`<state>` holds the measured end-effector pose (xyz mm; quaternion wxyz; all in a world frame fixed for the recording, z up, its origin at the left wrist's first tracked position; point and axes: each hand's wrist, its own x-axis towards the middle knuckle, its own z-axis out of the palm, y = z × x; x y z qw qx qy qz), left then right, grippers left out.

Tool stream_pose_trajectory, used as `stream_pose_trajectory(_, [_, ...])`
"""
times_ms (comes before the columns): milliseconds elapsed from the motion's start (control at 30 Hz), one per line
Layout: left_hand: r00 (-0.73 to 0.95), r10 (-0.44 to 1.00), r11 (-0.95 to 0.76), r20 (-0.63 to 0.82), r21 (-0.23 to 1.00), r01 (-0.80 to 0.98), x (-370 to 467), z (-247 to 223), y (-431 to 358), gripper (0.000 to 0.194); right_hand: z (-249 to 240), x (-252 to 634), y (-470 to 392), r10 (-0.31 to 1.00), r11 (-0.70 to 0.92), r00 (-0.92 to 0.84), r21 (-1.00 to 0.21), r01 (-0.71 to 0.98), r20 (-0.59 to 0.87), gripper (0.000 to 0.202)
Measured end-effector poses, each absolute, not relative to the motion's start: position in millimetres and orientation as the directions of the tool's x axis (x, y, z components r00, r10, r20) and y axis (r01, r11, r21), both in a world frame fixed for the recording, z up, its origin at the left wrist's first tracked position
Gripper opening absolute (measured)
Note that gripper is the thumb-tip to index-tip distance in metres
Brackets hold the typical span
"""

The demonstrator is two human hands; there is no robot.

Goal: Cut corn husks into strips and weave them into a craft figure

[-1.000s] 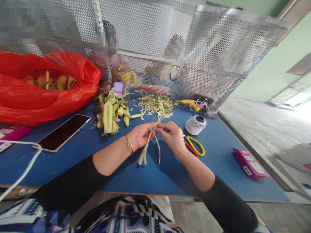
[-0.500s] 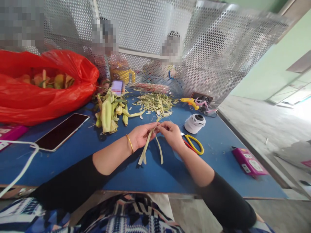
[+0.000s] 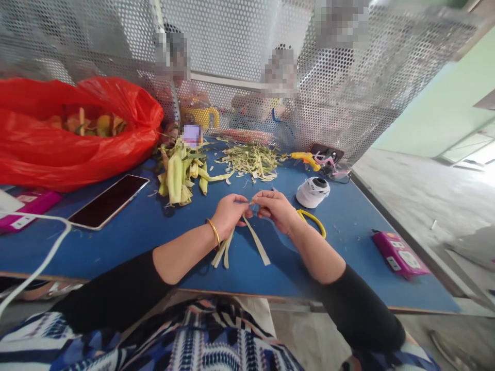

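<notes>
My left hand (image 3: 231, 214) is closed around the upper part of several pale strips of corn husk (image 3: 257, 242). Their loose ends hang below it, one slanting right, the others partly behind my wrist. Close beside it, the fingertips of my right hand (image 3: 276, 208) pinch the top end of the strips. Whether a thread is also between the fingers is too small to tell. Scissors with a yellow handle (image 3: 319, 225) lie partly hidden behind my right hand. A white spool of thread (image 3: 312, 196) stands just beyond them.
Whole corn husks (image 3: 175, 180) and a heap of shredded husk (image 3: 251, 161) lie farther back. On the left are a red plastic bag (image 3: 112, 162) and a phone (image 3: 110, 201). A yellow glue gun (image 3: 303, 157) and purple pack (image 3: 400, 255) lie right. People sit behind the perforated screen (image 3: 240, 36).
My left hand has turned over, its back now facing up. Both hands' fingertips have come together at the strips' top end. One strip has swung right, and the view has shifted slightly.
</notes>
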<state>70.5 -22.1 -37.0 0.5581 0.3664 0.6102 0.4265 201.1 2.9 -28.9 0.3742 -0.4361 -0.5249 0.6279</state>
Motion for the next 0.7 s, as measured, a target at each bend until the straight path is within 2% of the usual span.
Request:
stream_pose_trajectory(67, [-0.074,0.954,0.298,-0.291,0.947,0.117,66,-42,-24,0.011,-29,200,2,0.925,-0.183,-0.341,-0.983,-0.014,-0.167,0.015])
stream_pose_trajectory(133, [-0.03,0.99,0.142,-0.139,0.948,0.284,62,-46,-24,0.008,-30,199,1,0.921,-0.194,-0.346,-0.981,-0.012,-0.178,0.015])
stream_pose_trajectory(200, [-0.031,0.999,-0.006,0.022,0.898,0.44,58,-49,-25,0.005,-30,199,0,0.917,-0.196,-0.355,-0.981,-0.01,-0.18,0.015])
stream_pose_trajectory(333, [-0.058,0.974,-0.147,0.22,0.8,0.582,56,-51,-22,0.015,-30,198,-1,0.911,-0.197,-0.368,-0.98,0.002,-0.183,0.018])
stream_pose_trajectory(433, [0.003,0.977,-0.175,0.215,0.788,0.59,58,-52,-19,0.004,-30,197,-1,0.908,-0.205,-0.37,-0.979,0.015,-0.196,0.018])
stream_pose_trajectory(567, [0.04,0.983,-0.166,0.179,0.775,0.609,57,-54,-17,0.014,-30,195,-1,0.913,-0.194,-0.354,-0.979,0.054,-0.201,0.012])
stream_pose_trajectory(700, [0.002,0.991,-0.104,0.132,0.769,0.63,51,-51,-18,0.014,-33,193,1,0.938,-0.157,-0.287,-0.976,0.148,-0.195,0.004])
